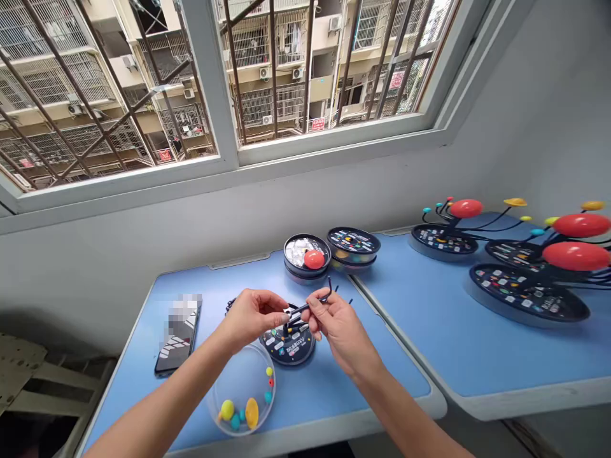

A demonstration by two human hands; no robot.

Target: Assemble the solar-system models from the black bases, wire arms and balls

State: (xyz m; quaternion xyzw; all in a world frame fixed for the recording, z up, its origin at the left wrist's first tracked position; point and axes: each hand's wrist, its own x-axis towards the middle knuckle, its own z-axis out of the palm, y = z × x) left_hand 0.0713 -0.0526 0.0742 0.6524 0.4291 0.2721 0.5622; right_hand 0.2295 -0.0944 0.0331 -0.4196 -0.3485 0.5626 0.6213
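Observation:
My right hand (334,324) pinches a thin black rod (300,310) whose bent tip (329,283) sticks up beyond the fingers. My left hand (255,318) is closed, thumb and forefinger meeting at the rod's inner end. Both hands are above a round black base (289,353) printed with small planets and white lettering. More black rods fan out from its centre, partly covered by the hands. In front lies a clear round tray (243,432) holding several small coloured balls, among them a yellow ball (227,409) and an orange ringed piece (252,413).
A phone (179,337) lies at the left. Behind the hands are stacked round cases (353,245), and a red dome (314,259) sits on another case (293,247). Planet models with red domes (576,256) stand on the right table. A seam (396,343) divides the two blue tables below a barred window.

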